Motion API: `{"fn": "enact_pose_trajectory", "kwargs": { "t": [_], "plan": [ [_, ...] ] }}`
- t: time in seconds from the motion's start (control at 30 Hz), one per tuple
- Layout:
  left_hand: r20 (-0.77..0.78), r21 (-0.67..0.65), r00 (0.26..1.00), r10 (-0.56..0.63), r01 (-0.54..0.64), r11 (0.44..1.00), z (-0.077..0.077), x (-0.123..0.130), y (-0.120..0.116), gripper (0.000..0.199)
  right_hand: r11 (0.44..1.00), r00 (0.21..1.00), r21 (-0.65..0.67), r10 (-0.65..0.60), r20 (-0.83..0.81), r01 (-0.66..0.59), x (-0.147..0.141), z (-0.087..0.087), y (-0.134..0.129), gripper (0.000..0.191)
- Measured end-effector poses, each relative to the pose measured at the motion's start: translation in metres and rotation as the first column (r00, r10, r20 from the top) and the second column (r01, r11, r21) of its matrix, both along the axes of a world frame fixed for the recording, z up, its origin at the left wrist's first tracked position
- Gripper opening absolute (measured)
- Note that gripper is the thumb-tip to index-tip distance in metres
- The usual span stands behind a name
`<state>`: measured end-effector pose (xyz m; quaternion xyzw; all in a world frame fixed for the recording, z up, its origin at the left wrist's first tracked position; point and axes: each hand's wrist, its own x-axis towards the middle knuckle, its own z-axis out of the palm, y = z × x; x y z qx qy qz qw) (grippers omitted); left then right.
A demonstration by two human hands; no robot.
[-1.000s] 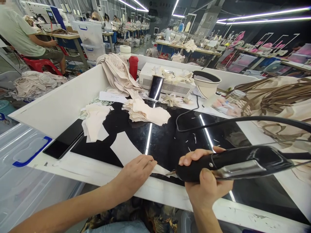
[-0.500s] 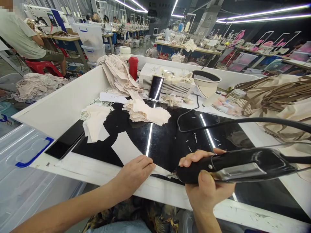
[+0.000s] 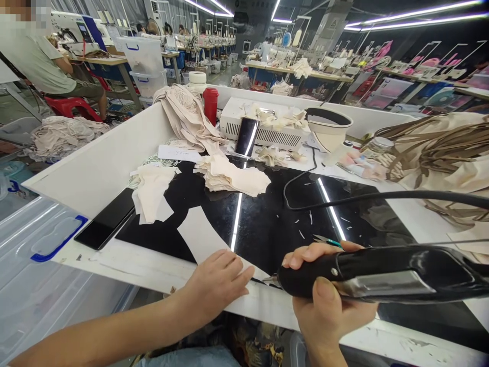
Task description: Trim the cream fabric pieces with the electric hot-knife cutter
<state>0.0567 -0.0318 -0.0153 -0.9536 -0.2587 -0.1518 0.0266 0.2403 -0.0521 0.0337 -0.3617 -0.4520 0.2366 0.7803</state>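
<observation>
My right hand [image 3: 328,300] is wrapped round a black corded electric hand tool [image 3: 389,270] with a metal lever on its side. The tool's thin metal tip [image 3: 270,279] points left, close to the right end of a curved white piece [image 3: 202,232]. Whether that piece is card or cloth I cannot tell. Over its near end lies my left hand [image 3: 219,283], fingers slightly apart, palm down. Teal-handled snips [image 3: 327,240] show just behind my right fingers, partly hidden. A stack of cream cloth pieces [image 3: 233,176] rests farther back on the glossy black surface [image 3: 263,224].
Cream cloth on a white sheet [image 3: 151,196] and a black phone-like slab [image 3: 105,219] lie left. Behind stand a red bottle [image 3: 210,106], a propped phone [image 3: 247,136] and a white vented box [image 3: 275,135]. The tool's black cable [image 3: 367,196] crosses the right side. A person [image 3: 34,66] sits far left.
My left fingers have spread and shifted slightly right and down. The tool in my right hand is a little lower. Teal snips show more behind my right hand. The view has shifted slightly.
</observation>
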Motion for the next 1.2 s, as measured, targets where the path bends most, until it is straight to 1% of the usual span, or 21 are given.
{"fn": "enact_pose_trajectory", "kwargs": {
  "t": [0.1,0.23,0.4,0.57,0.7,0.8,0.93,1.0,1.1,1.2],
  "plan": [
    [-0.011,0.069,0.999,0.033,-0.032,0.997,-0.006,0.003,-0.007,0.049,1.000,1.000,-0.012,0.009,-0.002,-0.009,0.001,-0.001,-0.002,0.043],
    [-0.010,0.107,0.999,0.044,-0.043,0.993,-0.010,0.002,-0.011,0.058,1.000,1.000,-0.008,0.019,-0.017,-0.019,0.001,0.000,0.000,0.043],
    [-0.017,0.112,0.999,0.051,-0.048,0.993,-0.010,0.002,-0.012,0.070,0.999,0.995,0.038,0.007,-0.102,-0.003,-0.006,0.006,0.017,0.043],
    [-0.034,0.084,0.998,0.058,-0.055,0.995,-0.013,0.002,-0.012,0.067,0.997,0.994,0.056,0.058,-0.091,-0.053,-0.013,0.002,0.031,0.041],
    [-0.011,0.072,0.998,0.059,-0.058,0.996,-0.014,0.003,-0.012,0.061,0.995,0.992,0.032,0.094,-0.088,-0.091,-0.015,-0.002,0.031,0.042],
    [0.026,0.077,0.998,0.057,-0.059,0.995,-0.014,0.004,-0.011,0.060,0.995,0.990,0.014,0.102,-0.093,-0.101,-0.016,-0.001,0.032,0.040],
    [0.044,0.089,0.997,0.056,-0.059,0.994,-0.016,0.004,-0.012,0.058,0.994,0.987,0.062,0.093,-0.129,-0.085,-0.021,0.001,0.037,0.040],
    [0.044,0.091,0.997,0.060,-0.064,0.994,-0.018,0.004,-0.012,0.057,0.993,0.987,0.074,0.103,-0.123,-0.094,-0.023,0.000,0.040,0.040],
    [0.061,0.105,0.996,0.059,-0.066,0.992,-0.021,0.004,-0.014,0.056,0.990,0.986,0.041,0.135,-0.095,-0.131,-0.025,-0.002,0.041,0.041],
    [0.094,0.128,0.993,0.070,-0.082,0.988,-0.024,0.004,-0.016,0.053,0.991,0.987,0.021,0.133,-0.095,-0.132,-0.026,-0.002,0.042,0.040]
  ]
}}
